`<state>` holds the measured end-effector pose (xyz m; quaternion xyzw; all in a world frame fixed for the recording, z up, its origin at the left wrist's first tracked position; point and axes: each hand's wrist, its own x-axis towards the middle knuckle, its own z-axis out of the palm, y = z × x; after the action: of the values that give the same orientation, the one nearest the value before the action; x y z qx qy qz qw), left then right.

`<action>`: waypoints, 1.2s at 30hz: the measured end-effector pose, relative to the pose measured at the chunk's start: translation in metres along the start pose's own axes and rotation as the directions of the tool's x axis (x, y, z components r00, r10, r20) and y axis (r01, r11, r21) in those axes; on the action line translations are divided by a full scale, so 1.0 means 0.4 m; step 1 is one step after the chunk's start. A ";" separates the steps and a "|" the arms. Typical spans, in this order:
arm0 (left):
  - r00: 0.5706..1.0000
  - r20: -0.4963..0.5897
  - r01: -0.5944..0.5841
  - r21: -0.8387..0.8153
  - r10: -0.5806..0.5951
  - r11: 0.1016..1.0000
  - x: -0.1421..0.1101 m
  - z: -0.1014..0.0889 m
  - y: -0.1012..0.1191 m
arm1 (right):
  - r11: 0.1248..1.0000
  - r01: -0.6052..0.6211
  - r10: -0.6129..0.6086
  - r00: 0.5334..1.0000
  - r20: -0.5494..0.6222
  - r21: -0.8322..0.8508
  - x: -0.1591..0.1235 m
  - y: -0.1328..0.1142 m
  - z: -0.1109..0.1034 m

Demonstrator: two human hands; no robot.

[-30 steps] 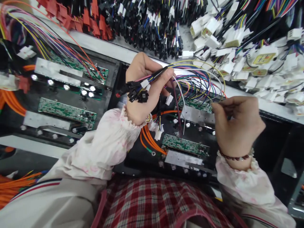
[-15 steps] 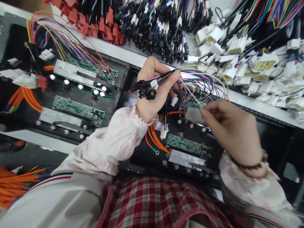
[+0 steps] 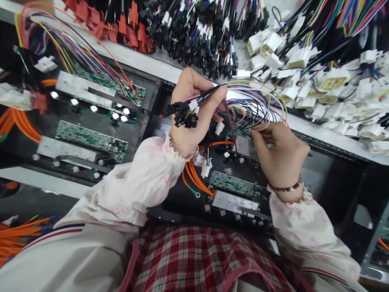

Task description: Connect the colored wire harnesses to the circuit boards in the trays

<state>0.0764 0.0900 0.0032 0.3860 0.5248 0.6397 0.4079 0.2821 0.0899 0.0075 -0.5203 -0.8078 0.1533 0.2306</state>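
My left hand (image 3: 194,101) is closed on a wire bundle, with small black connectors (image 3: 184,113) sticking out on its left side. From its fingertips the thin multicoloured wires (image 3: 247,106) arc to the right and down. My right hand (image 3: 278,150) is closed in a pinch at the lower end of these wires; a white wire runs to its fingers, but the fingertips partly hide the hold. Below both hands lies a green circuit board (image 3: 237,182) with a metal plate (image 3: 235,202). Another metal plate (image 3: 245,147) sits by the right fingertips.
On the left, another tray holds circuit boards (image 3: 91,138), wires and thick orange cables (image 3: 26,125). Along the back shelf lie red connectors (image 3: 132,30), many black connectors (image 3: 200,40) and white connectors (image 3: 331,81). More orange cables (image 3: 22,237) lie at lower left.
My right hand has moved left and slightly up, closer to the wires by my left hand. The white wire stretched to it is now slack. My left hand keeps its hold on the bundle.
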 end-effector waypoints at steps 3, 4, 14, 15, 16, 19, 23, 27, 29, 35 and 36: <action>0.999 -0.010 -0.036 -0.052 0.036 0.998 0.006 0.000 -0.009 | 1.000 0.000 0.000 1.000 -0.005 -0.016 -0.003 0.004 -0.002; 0.999 -0.026 -0.046 -0.074 0.045 0.996 0.007 0.000 -0.012 | 1.000 0.000 0.000 1.000 -0.005 -0.018 -0.004 0.004 -0.002; 0.999 -0.034 0.008 -0.052 -0.010 0.999 -0.001 0.000 -0.005 | 1.000 0.005 -0.004 0.999 -0.038 0.009 -0.001 0.004 0.004; 1.000 -0.025 0.006 -0.031 -0.007 0.999 0.000 0.000 -0.004 | 1.000 0.001 0.000 0.999 -0.039 0.007 0.000 0.004 0.003; 1.000 -0.013 0.000 -0.011 0.000 1.000 0.001 0.000 -0.004 | 1.000 -0.004 0.004 0.999 -0.035 0.002 0.001 0.003 0.003; 1.000 -0.005 -0.030 0.032 0.030 0.999 0.004 -0.001 -0.002 | 1.000 -0.029 0.029 0.999 0.028 -0.011 0.005 0.000 -0.001; 0.997 0.033 -0.065 0.025 0.064 0.998 0.008 -0.010 -0.009 | 0.997 -0.056 0.056 0.998 -0.003 -0.062 -0.005 -0.017 -0.032; 0.994 0.044 -0.098 0.017 0.098 0.995 0.014 -0.018 -0.028 | 0.997 0.023 -0.014 0.993 0.118 -0.078 -0.025 -0.036 -0.075; 0.993 0.037 -0.112 -0.008 0.113 0.994 0.017 -0.018 -0.034 | 0.997 0.069 -0.063 0.976 0.210 -0.020 -0.031 -0.038 -0.088; 0.999 0.022 -0.027 0.024 0.027 0.999 0.009 -0.012 -0.017 | 0.995 -0.017 0.029 0.992 0.125 -0.093 -0.020 -0.039 -0.101; 0.999 0.029 -0.014 0.029 0.013 0.999 0.008 -0.010 -0.014 | 0.996 -0.018 0.029 0.991 0.130 -0.084 -0.014 -0.045 -0.099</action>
<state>0.0721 0.0921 -0.0028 0.4049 0.5256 0.6289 0.4053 0.2914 0.0776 0.0483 -0.5275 -0.8208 0.1563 0.1538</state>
